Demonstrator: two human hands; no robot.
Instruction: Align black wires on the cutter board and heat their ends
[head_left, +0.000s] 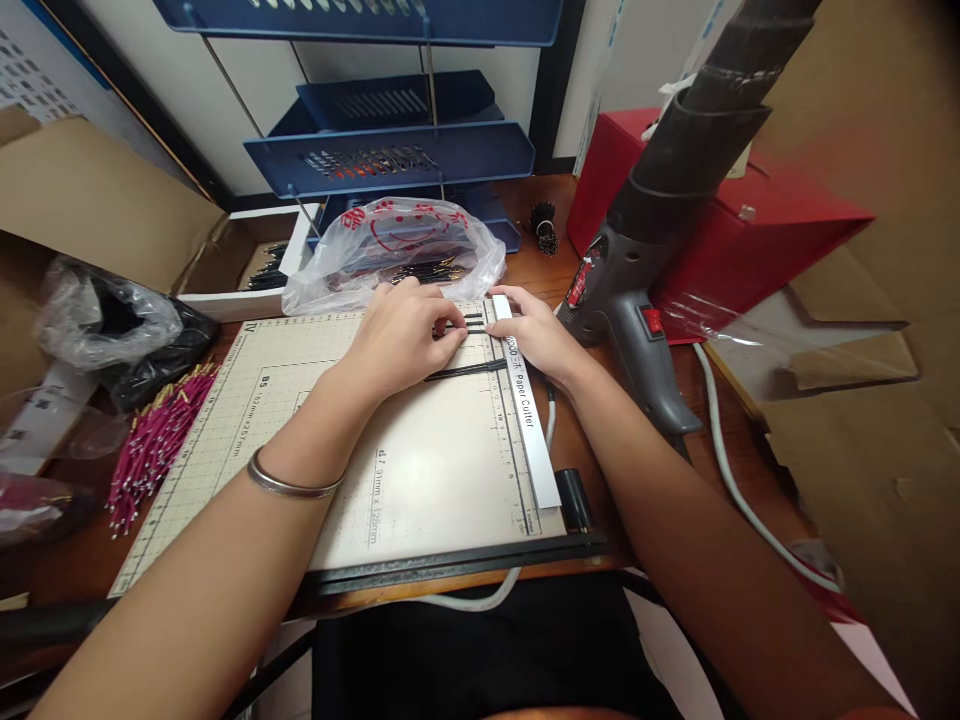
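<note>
A few thin black tubes lie side by side across the far end of the paper cutter, their ends reaching its white blade arm; another black strand lies a little nearer on the cutter's cream gridded bed. The left hand rests palm down on the tubes, fingers curled together and fingertips pressing them flat against the bed, a metal bangle on its wrist. The right hand lies on the far end of the blade arm, fingers bent over the arm's top with the thumb at its edge; whether it pinches a tube end cannot be told. Just beyond the cutter sits a clear plastic bag with red print, holding more dark strands. To the cutter's left lies a bundle of magenta wires with metal tips, and past that a black-filled plastic bag. To the cutter's right a grey heat gun stands close against the right wrist, its white cord trailing along the wooden table. Behind the gun is a red box; behind the bag, blue stacked trays.
</note>
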